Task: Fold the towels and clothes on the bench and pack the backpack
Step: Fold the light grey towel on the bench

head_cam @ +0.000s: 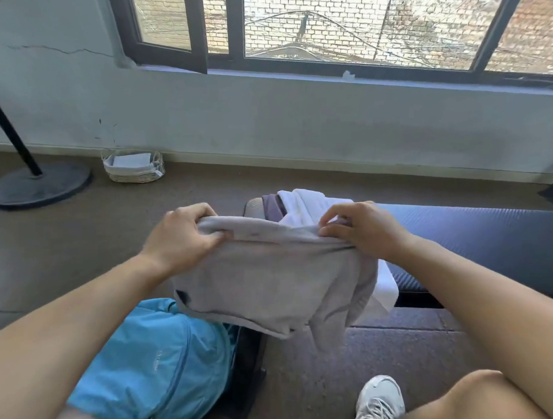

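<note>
Both forearms reach forward from the bottom corners and meet in the middle of the view. The left hand (187, 235) curls its fingers (221, 236) over the top left corner of a grey garment (272, 285) and grips it, with the knuckles turned up. The right hand (361, 229) pinches the top edge of the same garment at the right side, its fingers bent down onto the cloth. Between the two hands the top edge is stretched almost straight. The rest of the garment hangs free in the air, and its lower corner drops in loose folds to the right.

Behind the garment, the dark padded surface (479, 232) runs away to the right. On its near end lie a white towel (303, 205) and a purple cloth (273, 204), touching each other. The far right part of the surface is bare.

A light blue backpack (155, 363) stands on the floor (386, 350) under the left forearm, just beside the end of the surface. A white shoe (380, 399) rests on the floor at the bottom right.
</note>
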